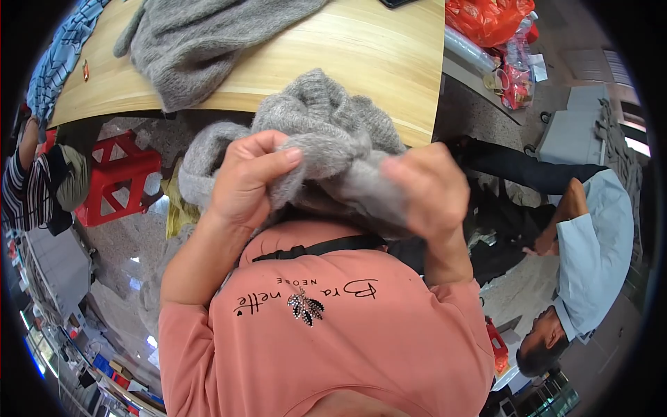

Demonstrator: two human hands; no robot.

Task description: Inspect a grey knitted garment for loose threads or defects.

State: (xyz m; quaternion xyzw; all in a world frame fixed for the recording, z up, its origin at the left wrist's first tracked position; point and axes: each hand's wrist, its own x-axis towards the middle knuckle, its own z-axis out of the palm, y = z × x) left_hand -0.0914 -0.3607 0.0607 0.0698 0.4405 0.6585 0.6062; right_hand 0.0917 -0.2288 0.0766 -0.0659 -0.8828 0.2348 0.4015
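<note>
A grey knitted garment with a ribbed part is bunched up between my hands, over the table's near edge and in front of my body. My left hand is closed on it, thumb on top, pinching the knit. My right hand, smeared by motion, is curled at the garment's right side, where the fabric is blurred too. Its fingertips cannot be made out clearly. Another grey knitted piece lies spread on the table beyond, apart from my hands.
The wooden table spans the far side. A red plastic stool stands at the left, near a person in striped clothing. To the right, a person in a light blue shirt bends close by. Red plastic bags sit at far right.
</note>
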